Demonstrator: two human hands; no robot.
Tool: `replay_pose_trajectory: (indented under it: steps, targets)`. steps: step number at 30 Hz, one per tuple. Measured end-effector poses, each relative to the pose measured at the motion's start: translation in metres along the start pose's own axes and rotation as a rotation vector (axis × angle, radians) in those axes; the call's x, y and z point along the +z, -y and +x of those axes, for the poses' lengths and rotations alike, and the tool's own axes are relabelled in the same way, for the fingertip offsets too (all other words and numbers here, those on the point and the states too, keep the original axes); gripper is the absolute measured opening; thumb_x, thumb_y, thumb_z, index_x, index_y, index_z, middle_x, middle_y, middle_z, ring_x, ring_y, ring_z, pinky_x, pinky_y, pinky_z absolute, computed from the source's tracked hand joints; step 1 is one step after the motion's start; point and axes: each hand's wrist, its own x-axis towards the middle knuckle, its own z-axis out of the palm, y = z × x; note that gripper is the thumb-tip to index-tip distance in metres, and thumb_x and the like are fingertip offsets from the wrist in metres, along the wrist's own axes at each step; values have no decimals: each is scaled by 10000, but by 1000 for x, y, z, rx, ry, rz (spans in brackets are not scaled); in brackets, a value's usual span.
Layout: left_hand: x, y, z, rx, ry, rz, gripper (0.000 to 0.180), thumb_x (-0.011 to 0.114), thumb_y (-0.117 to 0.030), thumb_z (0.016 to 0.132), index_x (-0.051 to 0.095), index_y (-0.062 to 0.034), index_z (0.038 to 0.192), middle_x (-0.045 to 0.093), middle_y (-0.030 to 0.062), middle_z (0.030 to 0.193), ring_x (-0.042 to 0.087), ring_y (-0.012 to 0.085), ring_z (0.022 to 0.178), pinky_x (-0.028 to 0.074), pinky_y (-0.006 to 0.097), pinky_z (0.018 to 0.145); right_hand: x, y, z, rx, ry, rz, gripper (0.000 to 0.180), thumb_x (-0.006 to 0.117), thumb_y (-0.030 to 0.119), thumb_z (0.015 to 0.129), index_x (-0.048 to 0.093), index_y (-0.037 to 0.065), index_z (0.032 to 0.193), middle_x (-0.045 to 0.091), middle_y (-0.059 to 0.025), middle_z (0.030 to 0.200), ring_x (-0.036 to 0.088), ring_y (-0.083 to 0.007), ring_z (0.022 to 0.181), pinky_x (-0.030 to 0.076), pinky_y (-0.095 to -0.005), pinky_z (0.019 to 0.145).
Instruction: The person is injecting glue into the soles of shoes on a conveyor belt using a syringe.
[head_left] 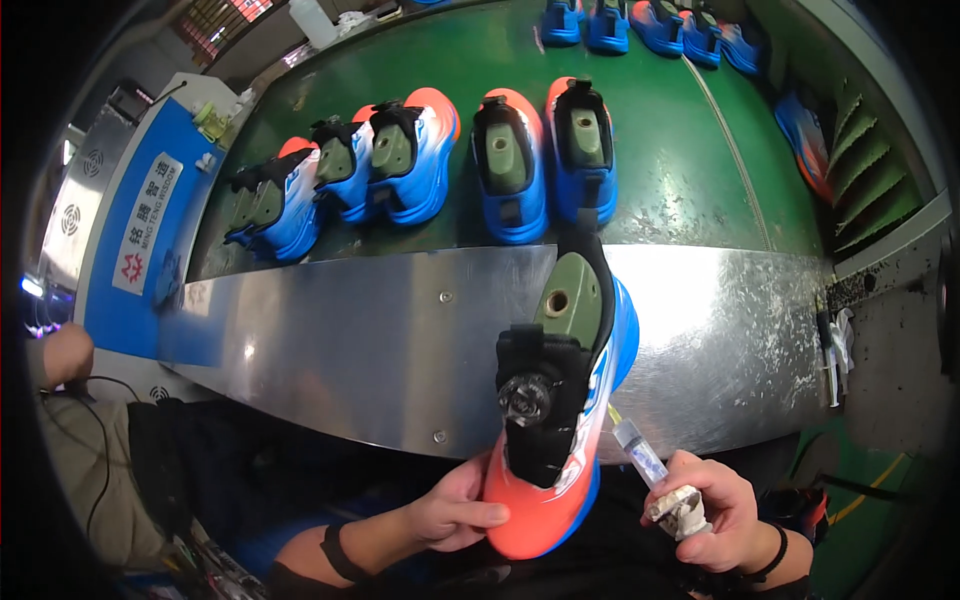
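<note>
My left hand grips the toe of a sneaker, thumb on top of its coral upper. The shoe tilts up over the metal edge of the bench, heel away from me, fading from coral to white to blue. A green last with a hole fills its opening, and a round black dial sits on the tongue. In my right hand is a clear syringe with whitish wrapping around its lower end. Its thin yellowish tip points at the side of the sole, at or very near it; actual contact is unclear.
Several similar shoes stand on the green conveyor belt, with more at the far end. A metal plate borders the belt. At right are green flaps and hanging tools. Another person's arm shows at left.
</note>
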Motion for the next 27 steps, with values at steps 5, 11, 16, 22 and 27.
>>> replay_pose_trajectory:
  steps: [5,11,16,22,27]
  targets:
    - [4,11,10,-139,119,-180,663,593,-8,811,272,-29,1390,417,134,1368,432,257,1260,320,438,1070,0,24,-18,55,102,-88,527,754,324,766,567,-30,1109,619,-132,896,594,-185,775,451,-275,682]
    - [12,26,33,-304,225,-265,543,553,-8,840,380,-66,1352,472,117,1331,452,265,1245,354,446,1046,0,53,-50,44,1,-233,472,751,384,724,636,0,973,625,-88,874,490,-198,662,361,-316,601]
    - [26,40,67,-276,322,-214,472,528,4,878,431,-125,1322,518,110,1286,494,301,1201,417,503,990,-14,64,-80,-82,36,-364,478,741,414,735,651,0,956,634,-100,930,496,-212,710,369,-334,627]
    - [42,46,101,-275,397,-181,350,553,-93,902,516,-77,1250,562,123,1243,502,280,1199,431,443,985,-26,66,-106,-178,-66,-418,477,742,410,742,655,-5,962,645,-108,939,518,-229,697,378,-334,626]
    - [49,52,116,-252,419,-157,351,552,-103,905,512,-64,1252,560,136,1243,514,277,1192,442,421,976,-30,53,-109,-258,-105,-469,485,764,385,724,649,-9,982,656,-102,927,547,-228,699,373,-334,611]
